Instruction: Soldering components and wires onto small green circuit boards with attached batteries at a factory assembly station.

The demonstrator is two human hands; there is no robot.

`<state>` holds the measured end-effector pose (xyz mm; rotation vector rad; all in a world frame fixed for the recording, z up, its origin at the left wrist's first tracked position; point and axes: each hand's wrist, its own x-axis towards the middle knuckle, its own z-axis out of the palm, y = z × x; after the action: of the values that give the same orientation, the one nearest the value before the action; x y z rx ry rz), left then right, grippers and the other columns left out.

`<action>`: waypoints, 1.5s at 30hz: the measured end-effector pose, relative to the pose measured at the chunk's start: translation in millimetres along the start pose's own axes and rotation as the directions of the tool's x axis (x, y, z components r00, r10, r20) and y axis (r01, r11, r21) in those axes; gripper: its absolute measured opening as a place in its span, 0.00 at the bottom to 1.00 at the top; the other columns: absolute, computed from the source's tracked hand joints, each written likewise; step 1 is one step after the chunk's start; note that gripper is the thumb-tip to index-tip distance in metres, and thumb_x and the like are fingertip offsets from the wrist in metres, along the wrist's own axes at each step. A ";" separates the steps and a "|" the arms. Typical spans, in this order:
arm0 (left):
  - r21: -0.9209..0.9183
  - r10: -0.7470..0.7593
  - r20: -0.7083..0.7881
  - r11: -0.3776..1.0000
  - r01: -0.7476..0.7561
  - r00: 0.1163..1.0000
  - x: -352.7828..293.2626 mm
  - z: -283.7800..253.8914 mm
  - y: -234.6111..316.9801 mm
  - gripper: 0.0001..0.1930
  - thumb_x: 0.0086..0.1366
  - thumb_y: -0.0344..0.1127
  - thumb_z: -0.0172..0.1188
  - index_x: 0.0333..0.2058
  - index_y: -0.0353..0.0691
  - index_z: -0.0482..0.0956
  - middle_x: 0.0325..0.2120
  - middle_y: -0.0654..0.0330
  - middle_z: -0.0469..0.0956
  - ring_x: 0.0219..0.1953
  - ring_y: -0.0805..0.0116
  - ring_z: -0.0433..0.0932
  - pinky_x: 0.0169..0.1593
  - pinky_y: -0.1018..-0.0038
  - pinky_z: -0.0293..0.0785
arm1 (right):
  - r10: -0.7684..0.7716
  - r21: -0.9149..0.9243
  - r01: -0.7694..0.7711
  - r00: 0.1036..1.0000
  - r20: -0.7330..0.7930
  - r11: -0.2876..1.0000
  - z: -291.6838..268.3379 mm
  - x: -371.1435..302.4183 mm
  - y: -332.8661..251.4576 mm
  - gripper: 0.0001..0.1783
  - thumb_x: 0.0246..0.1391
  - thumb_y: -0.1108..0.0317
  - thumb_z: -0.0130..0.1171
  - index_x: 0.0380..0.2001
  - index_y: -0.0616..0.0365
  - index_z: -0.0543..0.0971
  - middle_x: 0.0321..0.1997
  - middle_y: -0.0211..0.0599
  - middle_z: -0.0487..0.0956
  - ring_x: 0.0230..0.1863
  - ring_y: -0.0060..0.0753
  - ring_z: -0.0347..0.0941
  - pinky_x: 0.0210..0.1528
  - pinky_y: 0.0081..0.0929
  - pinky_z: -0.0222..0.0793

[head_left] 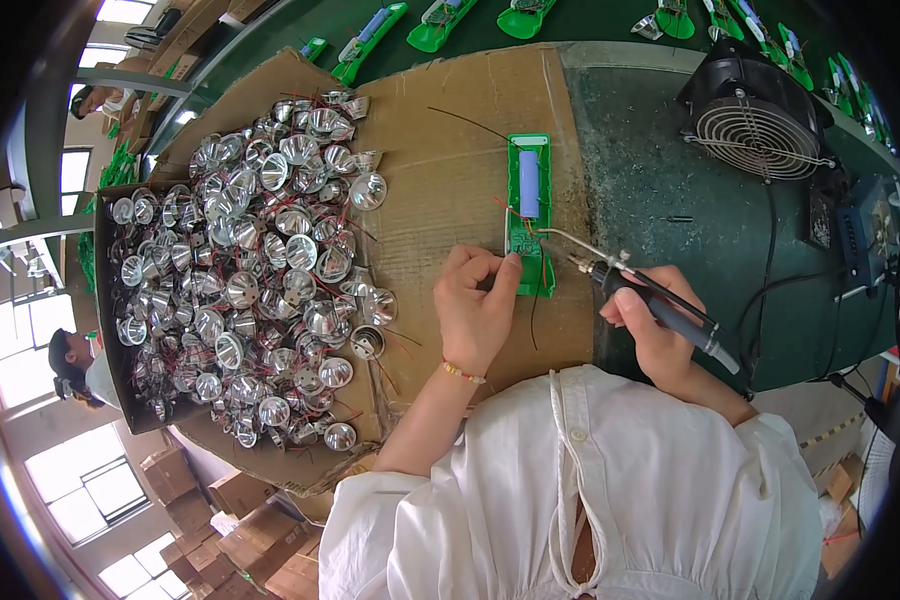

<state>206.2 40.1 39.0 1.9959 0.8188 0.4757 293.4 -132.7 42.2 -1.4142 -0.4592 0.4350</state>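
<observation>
In front of me, on flattened cardboard, lies a green plastic housing (547, 190) with a blue cylindrical battery cell (529, 185) and a small green circuit board (526, 238) in it. My left hand (478, 300) is at the housing's lower left edge, thumb and finger pinched together; whatever they hold is too small to make out. A soldering iron (660, 305) with a thin curved metal tube along it is in my right hand (660, 325). The tube's end and the iron's tip are close to the circuit board. Thin dark wires stick out from the housing.
To the left, silvery reflector cups (300, 250) with red wires fill a box and spill onto the cardboard (440, 130). A black fan (755, 130) with a round grille stands at the back right, near a blue box-shaped unit (863, 235). More green housings (370, 40) line the far shelf.
</observation>
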 end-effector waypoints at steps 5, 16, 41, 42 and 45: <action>-0.004 0.007 -0.004 1.000 -0.007 1.000 1.1 0.9 0.2 0.08 0.53 0.31 0.61 0.20 0.32 0.76 0.21 0.58 0.71 0.20 0.69 0.69 0.24 0.75 0.64 | 0.006 0.010 -0.006 1.000 -0.006 1.000 -10.9 -1.6 -3.2 0.10 0.52 0.71 0.56 0.34 0.66 0.69 0.23 0.38 0.77 0.23 0.19 0.72 0.24 0.15 0.68; 0.002 -0.029 0.014 1.000 0.029 0.999 -1.5 0.4 1.3 0.08 0.53 0.30 0.61 0.21 0.32 0.76 0.22 0.57 0.72 0.21 0.69 0.70 0.26 0.76 0.66 | -0.003 0.005 0.004 0.997 -0.082 1.000 -26.4 -3.5 1.8 0.11 0.53 0.70 0.56 0.33 0.68 0.69 0.23 0.39 0.76 0.23 0.22 0.73 0.26 0.19 0.71; 0.737 0.178 0.322 0.569 -0.364 0.930 162.7 90.4 110.6 0.29 0.47 0.62 0.54 0.19 0.34 0.80 0.19 0.48 0.77 0.25 0.53 0.78 0.29 0.64 0.74 | 0.159 0.082 -0.144 0.959 -0.236 0.986 -56.3 6.0 13.5 0.08 0.49 0.73 0.58 0.32 0.64 0.71 0.23 0.35 0.78 0.25 0.19 0.74 0.28 0.18 0.70; 0.748 0.162 0.321 0.561 -0.355 0.933 181.5 106.2 123.3 0.29 0.47 0.62 0.54 0.20 0.35 0.80 0.20 0.49 0.78 0.26 0.54 0.79 0.30 0.65 0.74 | 0.143 0.072 -0.131 0.964 -0.225 0.989 -54.7 5.8 15.1 0.08 0.49 0.73 0.58 0.31 0.63 0.71 0.23 0.35 0.78 0.25 0.18 0.74 0.28 0.18 0.70; 0.773 0.168 0.255 0.556 -0.305 0.952 235.3 146.4 138.5 0.29 0.48 0.64 0.54 0.23 0.38 0.81 0.24 0.53 0.79 0.30 0.56 0.79 0.33 0.67 0.74 | 0.122 0.085 -0.108 0.976 -0.179 0.990 -48.2 9.4 19.5 0.07 0.51 0.77 0.54 0.31 0.67 0.68 0.25 0.40 0.75 0.24 0.21 0.72 0.28 0.19 0.70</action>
<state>511.6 66.8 83.7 2.9945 0.7239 0.0580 327.3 -165.5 18.5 -1.3980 -0.2094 0.4059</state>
